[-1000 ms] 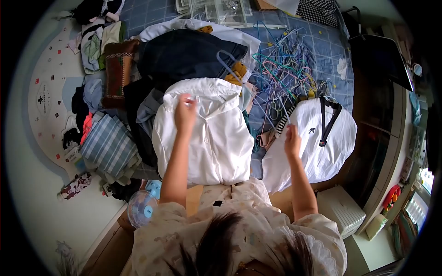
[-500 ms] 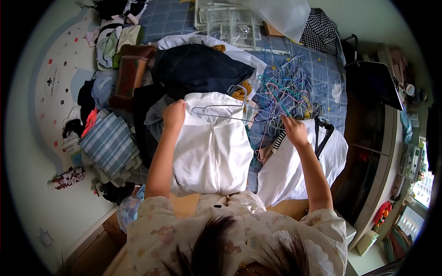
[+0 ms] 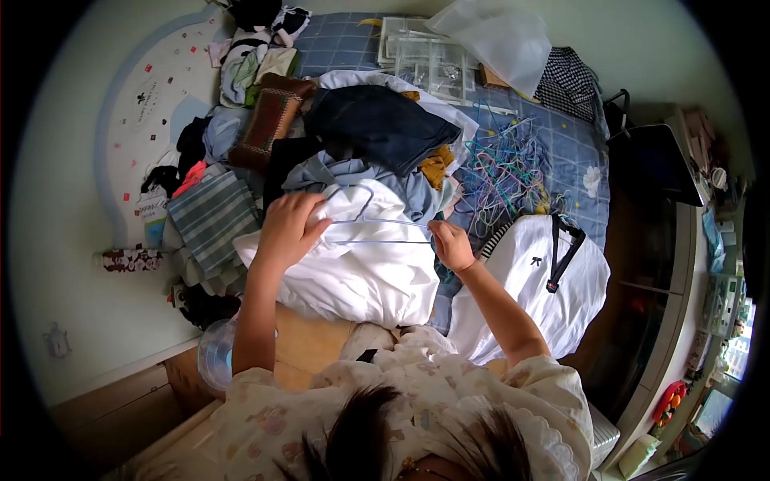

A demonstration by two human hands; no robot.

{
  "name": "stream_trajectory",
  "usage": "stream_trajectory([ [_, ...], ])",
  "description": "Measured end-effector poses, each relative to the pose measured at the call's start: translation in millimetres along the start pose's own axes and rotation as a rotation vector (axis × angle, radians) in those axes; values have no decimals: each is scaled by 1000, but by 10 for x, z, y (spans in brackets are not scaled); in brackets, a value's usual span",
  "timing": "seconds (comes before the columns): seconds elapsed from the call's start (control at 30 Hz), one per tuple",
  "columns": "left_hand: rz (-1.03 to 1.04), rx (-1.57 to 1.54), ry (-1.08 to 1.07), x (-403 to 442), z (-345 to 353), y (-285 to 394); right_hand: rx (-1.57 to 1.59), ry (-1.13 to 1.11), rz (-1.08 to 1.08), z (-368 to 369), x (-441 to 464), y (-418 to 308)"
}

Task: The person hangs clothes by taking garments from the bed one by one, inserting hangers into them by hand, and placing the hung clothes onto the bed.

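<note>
A white shirt (image 3: 361, 276) lies bunched in front of me, with a light blue hanger (image 3: 381, 242) stretched across its upper part, hook pointing away from me. My right hand (image 3: 451, 245) pinches the hanger's right end. At the shirt's upper left, my left hand (image 3: 287, 231) has fingers and thumb closed on the white cloth, close to the hanger's left end. To the right rests another white garment (image 3: 525, 301) with a black neckband.
Tangled hangers (image 3: 505, 172) lie on the blue bedding beyond my right hand. Dark folded clothing (image 3: 381, 120), a brown patterned cushion (image 3: 271, 124) and a striped blue cloth (image 3: 212, 220) are at the back and left. A fan (image 3: 215, 357) stands low left.
The hanger has come from the right onto the white shirt, held by my right hand, which moved left. The shirt's collar is now bunched up, and my left hand has moved slightly down.
</note>
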State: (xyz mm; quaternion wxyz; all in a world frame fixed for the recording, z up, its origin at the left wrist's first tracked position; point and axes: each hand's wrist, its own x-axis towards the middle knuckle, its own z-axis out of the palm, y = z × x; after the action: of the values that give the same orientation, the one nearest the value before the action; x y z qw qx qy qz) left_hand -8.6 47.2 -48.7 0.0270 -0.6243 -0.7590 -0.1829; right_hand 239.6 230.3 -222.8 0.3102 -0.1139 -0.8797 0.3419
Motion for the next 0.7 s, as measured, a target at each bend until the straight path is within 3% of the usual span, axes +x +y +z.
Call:
stream_trajectory([
  [0.13,-15,132,-151,-391,-424,236,82,50,11,-59,-110,-311],
  [0.37,-6,166,-76,-685,-868,693,70,74,-118,-126,-197,-941],
  [0.5,90,182,-24,-918,-1153,853,137,-27,-89,-143,-329,-1488],
  [0.57,171,169,38,-1079,-1431,881,257,-344,-46,-321,-440,-1847],
  [0.63,333,202,85,-1285,-1783,899,598,-643,-189,-543,-343,-2148],
  [0.67,394,204,142,-1412,-1925,918,848,-587,-95,-543,-327,-2263],
  [0.7,454,202,199,-1549,-2024,922,903,-574,62,-578,-295,-2328],
])
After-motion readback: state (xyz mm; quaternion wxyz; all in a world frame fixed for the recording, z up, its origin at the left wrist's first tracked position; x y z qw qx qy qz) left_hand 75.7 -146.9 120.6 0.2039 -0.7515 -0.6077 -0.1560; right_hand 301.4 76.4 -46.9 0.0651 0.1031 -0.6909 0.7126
